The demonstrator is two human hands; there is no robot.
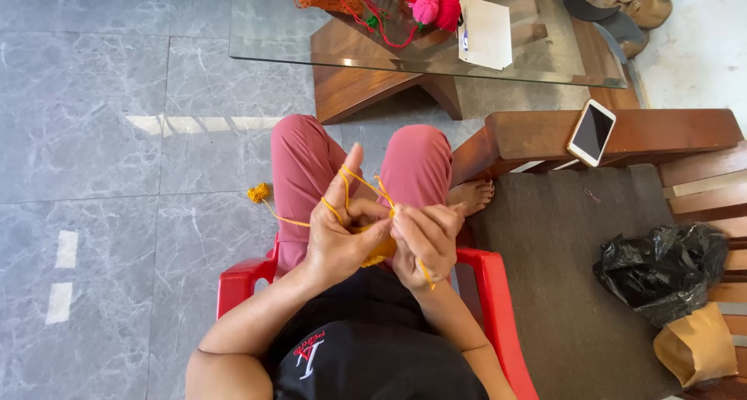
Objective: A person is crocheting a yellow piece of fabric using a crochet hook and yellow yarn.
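Left hand (pixel 336 240): forefinger raised, orange yarn (pixel 348 184) looped over it, other fingers curled on the strand. Right hand (pixel 424 240): fingers clenched on small orange crochet piece (pixel 383 250), above lap. Yarn ball (pixel 258 192): on floor (pixel 117 135), left of knee

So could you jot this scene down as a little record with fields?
Seat: red plastic chair
Left hand: raised forefinger looped with orange yarn
Right hand: pinching the small orange crocheted piece
On floor: yarn ball
Bench arm: phone
Bench seat: black bag
Glass table: red and pink pompoms, paper
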